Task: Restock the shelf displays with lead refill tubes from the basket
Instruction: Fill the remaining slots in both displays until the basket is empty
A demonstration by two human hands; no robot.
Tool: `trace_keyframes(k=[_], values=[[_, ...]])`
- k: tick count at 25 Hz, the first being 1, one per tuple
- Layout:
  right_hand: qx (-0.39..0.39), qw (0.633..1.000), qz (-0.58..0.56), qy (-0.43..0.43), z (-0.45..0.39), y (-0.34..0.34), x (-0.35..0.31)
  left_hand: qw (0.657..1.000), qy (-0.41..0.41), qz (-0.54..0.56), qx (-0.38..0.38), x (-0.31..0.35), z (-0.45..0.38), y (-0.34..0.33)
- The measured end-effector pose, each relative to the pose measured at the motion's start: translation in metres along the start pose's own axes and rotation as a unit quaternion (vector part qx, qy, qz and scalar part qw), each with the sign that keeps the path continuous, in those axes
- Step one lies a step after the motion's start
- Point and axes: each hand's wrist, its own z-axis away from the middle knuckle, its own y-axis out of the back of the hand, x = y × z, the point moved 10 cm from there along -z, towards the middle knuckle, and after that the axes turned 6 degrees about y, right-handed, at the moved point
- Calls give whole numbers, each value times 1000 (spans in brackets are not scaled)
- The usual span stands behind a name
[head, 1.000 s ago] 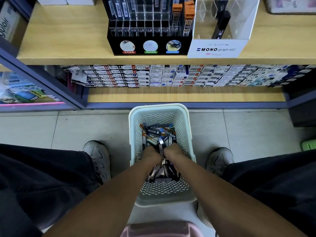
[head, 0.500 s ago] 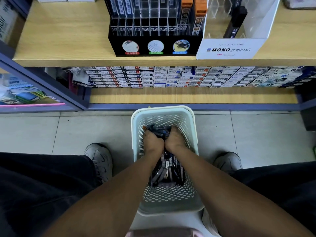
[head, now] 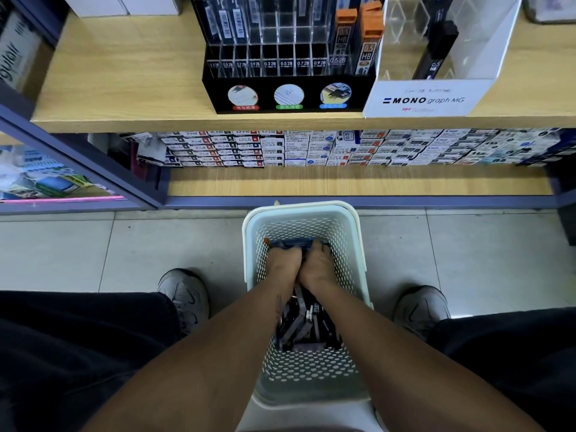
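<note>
1. Shelf of light wood (head: 124, 73) on the left has bare room. The black plastic display rack with clear slots (head: 288, 67) stands on it, and many slots look empty, so I think they wait for tubes.
2. Left hand (head: 285, 265) is down in the pale green plastic basket with small holes (head: 249, 244). Its fingers curl onto a bunch of dark lead refill tubes (head: 304, 322). I cannot tell how tight the grip is.
3. Right hand (head: 318, 266) touches the left one. Its fingers curl down onto the tubes too, maybe to scoop many at once.
4. More tubes lie under and just behind both wrists.
5. White card display box with clear sides (head: 436, 57) on the right holds one dark tube.
</note>
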Motion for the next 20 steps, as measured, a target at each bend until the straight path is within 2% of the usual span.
trace_keyframes(k=[5,9,12,16,20], values=[[-25,999,-33,-21,-7,3,2,992,35,119,-1,-9,-7,-4],[-13,999,-25,-43,-2,2,3,981,22,194,7,-18,-6,-9],[-25,998,-26,-58,4,-2,6,978,23,206,-22,-18,-8,-13],[-84,995,3,-50,8,-2,2,978,26,201,-44,-15,-4,-15],[-71,997,-2,-31,11,4,-4,981,21,189,-49,-13,-6,-17]])
